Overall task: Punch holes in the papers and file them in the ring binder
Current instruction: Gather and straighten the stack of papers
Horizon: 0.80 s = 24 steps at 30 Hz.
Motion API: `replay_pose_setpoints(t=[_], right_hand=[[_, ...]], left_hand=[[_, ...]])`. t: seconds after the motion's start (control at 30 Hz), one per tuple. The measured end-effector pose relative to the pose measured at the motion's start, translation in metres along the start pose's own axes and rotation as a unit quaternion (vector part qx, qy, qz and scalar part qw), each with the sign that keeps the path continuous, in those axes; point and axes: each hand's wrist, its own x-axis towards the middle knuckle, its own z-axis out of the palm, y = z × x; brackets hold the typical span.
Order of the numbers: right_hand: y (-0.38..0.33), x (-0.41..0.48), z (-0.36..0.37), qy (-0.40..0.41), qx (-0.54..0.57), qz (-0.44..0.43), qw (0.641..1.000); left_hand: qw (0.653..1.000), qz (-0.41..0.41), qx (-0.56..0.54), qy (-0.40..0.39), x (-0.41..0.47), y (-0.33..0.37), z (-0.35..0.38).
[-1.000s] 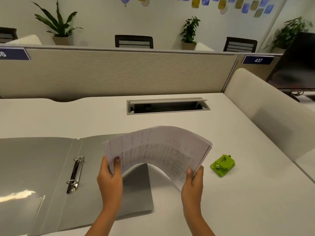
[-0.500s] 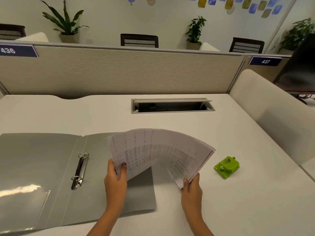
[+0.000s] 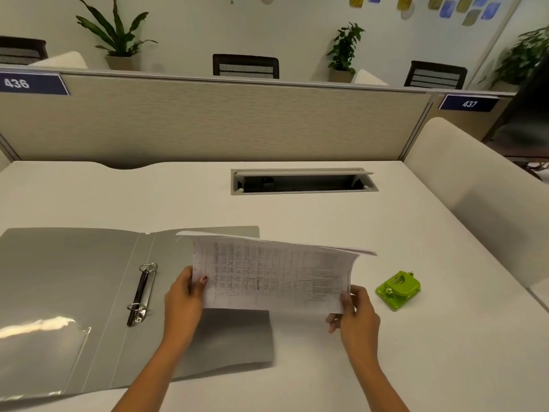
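white desk (image 3: 178,203); open cable hatch (image 3: 303,185); beige partition (image 3: 208,123) | left hand (image 3: 184,298), right hand (image 3: 358,316) grip papers (image 3: 273,278)

Head view looks down (perhaps closely) over the desk (image 3: 178,203).

Both bare arms come up from the lower edge of the view. The left forearm (image 3: 142,379) slants up and to the right, and the right forearm (image 3: 377,388) slants up and to the left. The left hand (image 3: 184,298) pinches the left edge of the papers (image 3: 273,278), with its thumb, the nail painted dark, on the near face and its fingers hidden behind. The right hand (image 3: 359,318) pinches the lower right corner, thumb in front and fingers curled underneath. The hands are well apart, with the right a little lower.
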Motion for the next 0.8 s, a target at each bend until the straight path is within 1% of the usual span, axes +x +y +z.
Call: replay_pose_setpoints(t=[0.23, 0.3, 0.33, 0.4, 0.47, 0.5, 0.6, 0.7, 0.8], right_hand=[[0.002, 0.006, -0.003, -0.043, 0.075, 0.05, 0.995], [0.003, 0.004, -0.002, -0.044, 0.085, 0.06, 0.994], [0.004, 0.003, -0.001, -0.033, 0.073, 0.055, 0.995], [0.003, 0.002, 0.004, 0.005, -0.003, 0.01, 1.0], [-0.002, 0.001, 0.008, 0.036, -0.1, -0.074, 0.992], [-0.007, 0.002, 0.01, 0.045, -0.128, -0.12, 0.984], [-0.028, 0.009, 0.014, 0.037, -0.135, -0.216, 0.966], [-0.049, 0.018, 0.018, 0.034, -0.157, -0.296, 0.942], [-0.069, 0.03, 0.024, 0.039, -0.118, -0.299, 0.946]], left_hand=[[0.999, -0.017, -0.022, -0.023, 0.012, 0.005, -0.014], [0.999, -0.018, -0.033, -0.021, 0.012, 0.008, -0.017], [0.999, -0.014, -0.032, -0.017, 0.012, 0.01, -0.018], [1.0, -0.001, -0.028, -0.011, 0.011, 0.016, -0.021], [1.0, 0.017, -0.025, -0.007, 0.011, 0.024, -0.024], [0.999, 0.028, -0.02, -0.005, 0.011, 0.03, -0.025], [0.996, 0.083, 0.007, 0.004, 0.009, 0.048, -0.029], [0.982, 0.181, 0.047, 0.022, 0.003, 0.067, -0.034], [0.951, 0.294, 0.095, 0.024, -0.001, 0.084, -0.042]])
